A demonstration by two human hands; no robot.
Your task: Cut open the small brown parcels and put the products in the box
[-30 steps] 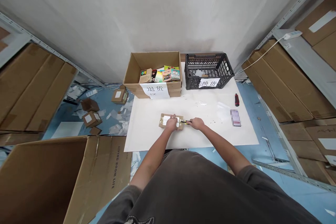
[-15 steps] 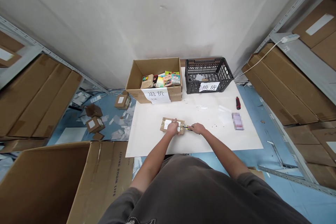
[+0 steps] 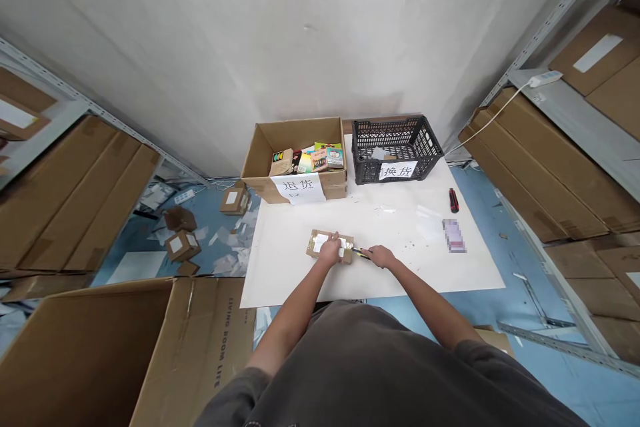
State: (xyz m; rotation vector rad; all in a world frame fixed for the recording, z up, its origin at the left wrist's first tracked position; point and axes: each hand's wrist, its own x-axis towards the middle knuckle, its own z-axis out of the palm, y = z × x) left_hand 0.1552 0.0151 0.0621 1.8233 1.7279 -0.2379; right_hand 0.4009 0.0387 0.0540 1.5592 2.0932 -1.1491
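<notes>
A small cardboard box (image 3: 316, 251) with a white label and shiny tape lies on the white table in front of me. My left hand (image 3: 331, 250) lies over its top and holds it down, fingers pointing away from me. In my right hand (image 3: 381, 256) is a slim yellow-and-black utility knife (image 3: 361, 253), gripped with closed fingers. Its tip meets the right end of the box; how deep the blade sits is too small to tell.
On the white table (image 3: 280, 280), a labelled carton (image 3: 260, 187) of small colourful packs stands beside a black plastic crate (image 3: 360, 170). A red-and-black cutter (image 3: 453, 201) lies at right. A big open carton (image 3: 200, 347) stands at left; loaded shelves flank both sides.
The view has tilted slightly, so everything sits a little lower. Both hands keep their hold on the box and the knife, and the knife stays at the box's right end.
</notes>
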